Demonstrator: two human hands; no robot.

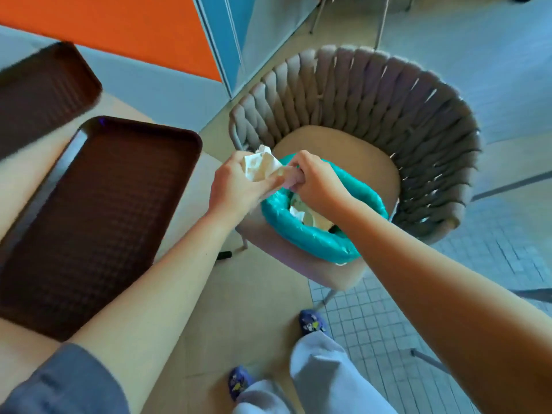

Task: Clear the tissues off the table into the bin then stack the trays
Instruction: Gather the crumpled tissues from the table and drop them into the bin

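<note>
My left hand (236,186) grips a crumpled white tissue (263,164) just above the near rim of the bin. My right hand (313,180) is curled beside it and pinches the end of the same tissue wad. The bin (316,234), lined with a teal bag, stands on a chair seat; more white tissues (310,216) lie inside it. Two dark brown trays sit on the table at the left: the near tray (98,222) and a far tray (38,94), side by side and apart.
A woven grey chair (388,115) holds the bin, right of the table edge (191,186). An orange and blue wall panel (149,28) rises behind. My feet in blue slippers (312,322) stand on the tiled floor below.
</note>
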